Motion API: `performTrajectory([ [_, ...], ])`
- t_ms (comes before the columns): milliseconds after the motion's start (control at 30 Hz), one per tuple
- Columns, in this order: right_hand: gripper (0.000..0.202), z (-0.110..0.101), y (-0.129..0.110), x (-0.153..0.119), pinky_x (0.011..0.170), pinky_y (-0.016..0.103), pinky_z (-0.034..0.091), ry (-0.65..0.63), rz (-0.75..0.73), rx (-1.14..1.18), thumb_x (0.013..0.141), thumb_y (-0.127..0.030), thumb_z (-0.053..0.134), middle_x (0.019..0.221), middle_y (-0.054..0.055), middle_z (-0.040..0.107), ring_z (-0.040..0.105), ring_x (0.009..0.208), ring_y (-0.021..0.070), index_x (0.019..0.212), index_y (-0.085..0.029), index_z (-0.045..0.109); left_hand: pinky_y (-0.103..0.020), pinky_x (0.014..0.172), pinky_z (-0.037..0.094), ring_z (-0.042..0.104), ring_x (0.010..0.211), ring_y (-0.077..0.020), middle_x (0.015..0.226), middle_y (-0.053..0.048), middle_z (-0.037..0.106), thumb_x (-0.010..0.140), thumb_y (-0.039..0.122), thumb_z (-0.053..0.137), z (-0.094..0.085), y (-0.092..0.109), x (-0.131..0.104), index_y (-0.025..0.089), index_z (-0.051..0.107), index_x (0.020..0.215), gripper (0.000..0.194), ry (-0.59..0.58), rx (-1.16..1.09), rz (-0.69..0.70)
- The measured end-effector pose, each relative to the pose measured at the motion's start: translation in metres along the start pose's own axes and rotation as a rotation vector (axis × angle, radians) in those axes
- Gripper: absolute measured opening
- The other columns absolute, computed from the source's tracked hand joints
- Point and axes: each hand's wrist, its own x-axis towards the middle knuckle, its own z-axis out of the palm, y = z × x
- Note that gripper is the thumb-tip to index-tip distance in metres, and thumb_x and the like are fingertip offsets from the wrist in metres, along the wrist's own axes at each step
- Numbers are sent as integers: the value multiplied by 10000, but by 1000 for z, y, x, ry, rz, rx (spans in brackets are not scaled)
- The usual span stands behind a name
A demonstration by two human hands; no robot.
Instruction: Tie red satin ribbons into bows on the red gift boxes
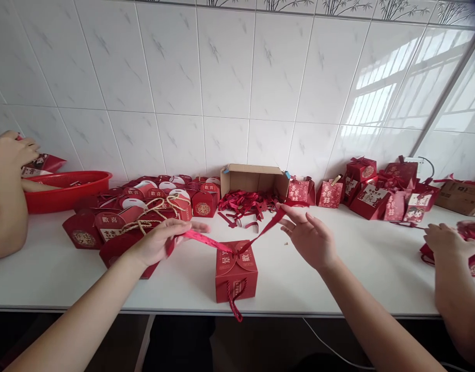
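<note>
A red gift box [236, 279] with gold characters stands near the table's front edge, its petal-like top flaps folded shut. A twisted red cord handle [236, 305] hangs down its front side. Through the top runs a red ribbon [208, 241], stretched out to both sides in a wide V. My left hand [160, 242] is closed on one end, left of the box and above the table. Up to the right, my right hand [309, 235] pinches the other end between thumb and fingertips, with its remaining fingers spread.
Behind the box, a cardboard carton [256, 181] lies on its side, spilling loose red ribbons [253, 204]. Many red boxes [106, 222] crowd the left; more boxes [371, 201] are stacked right. A red basin [70, 188] and co-workers' hands [13, 152] [450, 240] flank me.
</note>
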Motion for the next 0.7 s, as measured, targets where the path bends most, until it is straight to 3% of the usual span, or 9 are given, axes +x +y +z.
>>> performTrajectory([
  [100, 348, 8, -7, 9, 968, 381, 401, -18, -69, -63, 868, -416, 425, 1293, -9, 568, 532, 1141, 223, 1081, -301, 675, -416, 965, 398, 619, 1008, -294, 937, -98, 729, 739, 361, 681, 17, 1, 8, 156, 586, 430, 383, -167, -196, 25],
  [200, 352, 19, -13, 18, 1002, 402, 377, -43, -138, -135, 867, -415, 440, 1315, -14, 549, 513, 1180, 234, 1123, -301, 653, -418, 964, 408, 648, 941, -268, 848, -74, 737, 757, 405, 671, 35, 4, 15, 171, 713, 631, 269, -117, -287, 96],
  [367, 354, 35, -21, 30, 1038, 418, 353, -100, -206, -201, 871, -400, 470, 1342, -4, 524, 485, 1223, 235, 1166, -281, 625, -413, 993, 383, 619, 1024, -267, 930, -92, 736, 864, 442, 525, 64, 17, 21, 151, 742, 905, 366, -62, -205, 288],
  [533, 312, 46, -25, 36, 1073, 421, 335, -191, -243, -217, 869, -384, 505, 1302, -13, 562, 470, 1248, 218, 1129, -286, 647, -413, 1021, 355, 576, 1114, -261, 1071, -76, 707, 913, 413, 443, 80, 28, 26, 189, 728, 984, 370, -53, -86, 439],
  [700, 283, 58, -29, 40, 1069, 427, 358, -194, -261, -245, 870, -398, 533, 1230, -8, 615, 476, 1246, 225, 1076, -267, 675, -424, 1072, 306, 509, 1210, -260, 1159, -52, 673, 901, 367, 481, 86, 36, 27, 225, 714, 1020, 298, -28, -66, 520],
])
